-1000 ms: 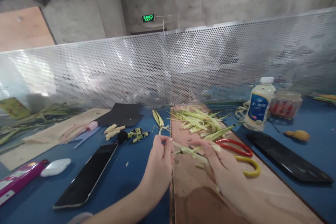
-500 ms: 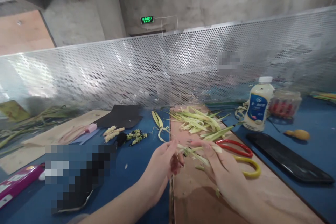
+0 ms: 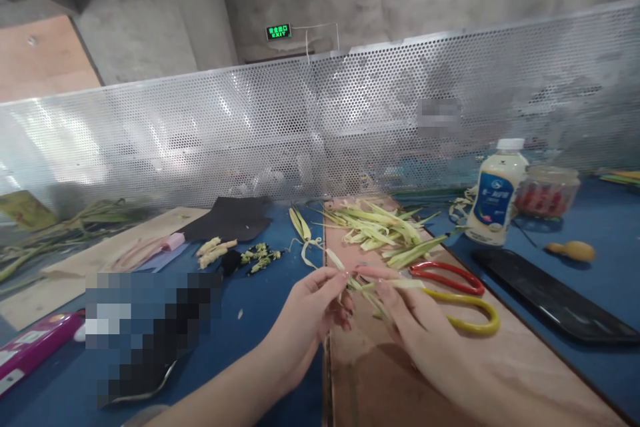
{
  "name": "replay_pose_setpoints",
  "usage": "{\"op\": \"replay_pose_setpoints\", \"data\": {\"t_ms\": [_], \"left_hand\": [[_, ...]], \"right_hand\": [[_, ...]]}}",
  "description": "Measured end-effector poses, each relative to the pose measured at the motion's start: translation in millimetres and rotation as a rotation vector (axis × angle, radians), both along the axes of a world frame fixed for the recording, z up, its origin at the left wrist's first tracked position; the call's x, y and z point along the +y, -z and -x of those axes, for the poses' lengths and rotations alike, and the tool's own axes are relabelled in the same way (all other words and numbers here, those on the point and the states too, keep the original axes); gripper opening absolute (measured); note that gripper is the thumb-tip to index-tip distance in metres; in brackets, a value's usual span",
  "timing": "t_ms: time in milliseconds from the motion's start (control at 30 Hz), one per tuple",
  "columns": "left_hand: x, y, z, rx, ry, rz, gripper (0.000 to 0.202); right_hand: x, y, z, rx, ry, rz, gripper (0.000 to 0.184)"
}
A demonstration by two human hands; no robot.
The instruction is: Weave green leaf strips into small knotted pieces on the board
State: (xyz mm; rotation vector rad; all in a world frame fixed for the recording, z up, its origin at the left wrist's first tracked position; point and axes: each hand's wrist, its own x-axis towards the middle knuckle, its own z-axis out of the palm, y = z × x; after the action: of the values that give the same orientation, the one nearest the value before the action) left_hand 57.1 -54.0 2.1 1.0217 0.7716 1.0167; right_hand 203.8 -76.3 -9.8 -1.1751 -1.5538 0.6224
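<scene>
Pale green leaf strips (image 3: 364,288), which look like corn husk, stretch between my two hands over the wooden board (image 3: 370,380). My left hand (image 3: 310,310) pinches their left end between thumb and fingertips. On the other side, my right hand (image 3: 423,323) has its thumb and fingers closed on the strips, one flat piece passing over the fingers. Just beyond lies a pile of similar strips (image 3: 383,227). Close to my right hand are a red loop handle (image 3: 450,269) and a yellow loop handle (image 3: 493,313), like those of scissors; my hand hides the rest.
On the right stand a white-capped bottle (image 3: 493,200) and a clear jar (image 3: 550,197), with a black phone-like slab (image 3: 550,297) in front. At left lie black paper (image 3: 225,220), small braided pieces (image 3: 260,259) and a purple package (image 3: 37,350). A perforated metal screen (image 3: 260,133) rises behind.
My fingers have shifted slightly on the strips, and a pale strip end now sticks up beside my left fingertips. Both hands stay close together over the board.
</scene>
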Motion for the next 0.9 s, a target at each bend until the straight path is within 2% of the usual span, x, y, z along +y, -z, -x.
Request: {"op": "replay_pose_setpoints", "data": {"t_ms": [133,200,467,633,733,900], "left_hand": [[2.3,1.1,1.8,0.002,-0.012,-0.03,0.015],[2.6,1.4,2.3,0.005,-0.01,-0.05,0.015],[-2.3,-3.8,-1.8,0.111,0.003,-0.177,0.019],[-8.8,-5.2,-6.6,0.254,-0.067,-0.297,0.019],[-13.5,-5.9,-7.3,0.277,-0.094,-0.371,0.019],[-17.4,-8.3,-7.3,0.335,-0.136,-0.403,0.02]], "right_hand": [[3.0,2.6,0.9,-0.066,0.117,0.038,0.028],[4.0,2.5,1.2,-0.107,0.123,0.034,0.027],[0.8,0.0,2.4,-0.13,0.003,0.043,0.03],[-5.5,-2.2,6.6,-0.006,-0.006,0.042,0.032],[-9.1,-3.6,9.4,0.047,-0.073,0.054,0.035],[-13.2,-6.6,10.1,0.063,-0.104,0.042,0.037]]}}
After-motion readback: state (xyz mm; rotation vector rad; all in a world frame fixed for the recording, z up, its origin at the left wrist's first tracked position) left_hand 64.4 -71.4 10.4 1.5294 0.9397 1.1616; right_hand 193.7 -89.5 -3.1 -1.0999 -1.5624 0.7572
